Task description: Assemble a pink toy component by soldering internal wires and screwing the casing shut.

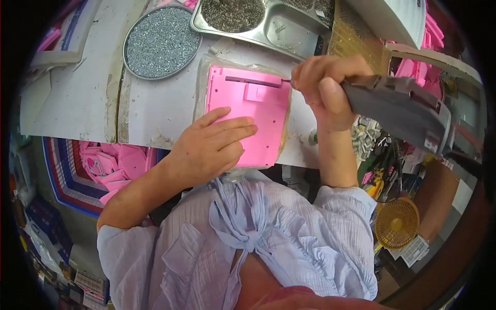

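Note:
A pink plastic panel (266, 132) lies on clear plastic wrap on the worktable, with a dark slot and a small raised block near its far edge. My left hand (206, 147) rests flat on the panel's left part, its fingers stretched out. Closed around the front of a dark grey power screwdriver (395, 103) is my right hand (328, 88). The tool lies tilted, its body reaching out to the right. Its thin tip meets the panel's far right corner; whether a screw sits under it is too small to tell.
Beyond the panel stand a round dish of small silver screws (163, 44) and a metal compartment tray (287, 31) with more small parts. At left below the table, a blue and red basket (67, 181) holds pink pieces. A yellow fan (397, 223) is at lower right.

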The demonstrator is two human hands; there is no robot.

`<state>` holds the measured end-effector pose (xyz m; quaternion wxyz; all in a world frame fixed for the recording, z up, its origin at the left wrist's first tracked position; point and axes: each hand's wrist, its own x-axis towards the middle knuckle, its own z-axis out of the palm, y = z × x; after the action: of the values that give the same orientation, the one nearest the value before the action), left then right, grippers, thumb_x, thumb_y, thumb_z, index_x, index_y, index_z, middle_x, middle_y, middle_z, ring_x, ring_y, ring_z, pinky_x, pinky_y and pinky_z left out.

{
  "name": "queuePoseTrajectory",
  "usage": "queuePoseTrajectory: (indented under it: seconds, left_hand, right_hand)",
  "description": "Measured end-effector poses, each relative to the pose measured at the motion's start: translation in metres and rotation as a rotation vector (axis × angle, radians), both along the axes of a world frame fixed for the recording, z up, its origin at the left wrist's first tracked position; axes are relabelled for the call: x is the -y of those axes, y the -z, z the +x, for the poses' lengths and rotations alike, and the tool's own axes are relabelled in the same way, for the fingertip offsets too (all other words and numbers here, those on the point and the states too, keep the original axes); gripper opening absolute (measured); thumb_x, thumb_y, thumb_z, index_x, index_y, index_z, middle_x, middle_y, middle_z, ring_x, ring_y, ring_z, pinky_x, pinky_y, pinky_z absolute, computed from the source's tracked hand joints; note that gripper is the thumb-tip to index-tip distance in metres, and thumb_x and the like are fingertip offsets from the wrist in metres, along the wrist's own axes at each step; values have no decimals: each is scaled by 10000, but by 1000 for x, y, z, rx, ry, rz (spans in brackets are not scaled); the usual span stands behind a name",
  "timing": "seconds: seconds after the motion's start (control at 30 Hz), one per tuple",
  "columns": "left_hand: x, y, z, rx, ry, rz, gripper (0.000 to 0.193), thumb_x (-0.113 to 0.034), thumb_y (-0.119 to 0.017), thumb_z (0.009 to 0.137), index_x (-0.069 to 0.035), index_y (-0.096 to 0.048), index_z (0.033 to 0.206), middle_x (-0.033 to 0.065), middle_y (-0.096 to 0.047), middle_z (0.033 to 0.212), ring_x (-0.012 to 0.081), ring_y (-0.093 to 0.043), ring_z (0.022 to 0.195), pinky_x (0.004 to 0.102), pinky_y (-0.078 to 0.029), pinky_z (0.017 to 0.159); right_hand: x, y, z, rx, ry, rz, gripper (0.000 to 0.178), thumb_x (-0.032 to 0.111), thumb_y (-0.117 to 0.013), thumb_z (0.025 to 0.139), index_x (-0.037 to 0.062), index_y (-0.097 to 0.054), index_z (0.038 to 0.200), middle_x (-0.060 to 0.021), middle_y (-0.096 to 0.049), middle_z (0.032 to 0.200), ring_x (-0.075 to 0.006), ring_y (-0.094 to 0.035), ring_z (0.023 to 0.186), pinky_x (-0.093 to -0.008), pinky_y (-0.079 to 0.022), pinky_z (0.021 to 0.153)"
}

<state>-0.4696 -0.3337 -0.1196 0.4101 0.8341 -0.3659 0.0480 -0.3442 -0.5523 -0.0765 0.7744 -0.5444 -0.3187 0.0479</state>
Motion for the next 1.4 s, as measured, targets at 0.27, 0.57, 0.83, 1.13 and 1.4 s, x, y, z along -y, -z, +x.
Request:
queuePoseTrajectory:
  seconds: [0.27, 0.57, 0.83, 1.13, 1.4]
  left_hand:
    - [-1, 0, -1, -34, -4, -10, 147, -44, -710, 846, -68, -576, 903, 96, -688, 1282, 240, -631, 1263, 481, -401, 1142]
    - [-5, -12, 3, -120, -296, -170, 224, -32, -760, 824, -86, -668, 1022, 75, -729, 1152, 222, -699, 1101, 544, -323, 1179]
    - [-17, -10, 4, -85, -384, -181, 226, -59, -814, 772, -93, -685, 954, 22, -753, 987, 178, -730, 962, 589, -259, 1198]
    - [-74, -12, 69, 174, -759, -67, 158, -186, -802, 786, -123, -720, 906, -23, -679, 998, 226, -618, 970, 526, -342, 1053]
    - [-101, 20, 82, 144, -839, 290, 92, -211, -791, 805, -172, -733, 864, -45, -636, 1004, 220, -569, 1051, 501, -356, 964]
  right_hand:
    - [2, -12, 2, 10, 54, -139, 231, 206, -695, 942, 58, -525, 993, -30, -482, 573, -153, -468, 516, -349, -432, 522]
    - [-32, -61, -35, -21, -361, 103, 256, 333, -703, 974, 152, -553, 1074, 50, -511, 610, -100, -465, 478, -271, -412, 462]
    - [-53, -54, -42, -55, -300, 52, 236, 319, -677, 996, 137, -536, 1051, 26, -513, 616, -119, -485, 488, -286, -417, 461]
    - [-71, -36, -10, 54, -159, 19, 194, 249, -569, 1016, 103, -534, 1139, 15, -449, 597, -134, -429, 514, -335, -390, 496]
    - [-90, -5, 6, 59, -67, -49, 149, 162, -569, 995, 37, -514, 1056, -9, -441, 598, -128, -428, 518, -339, -399, 518]
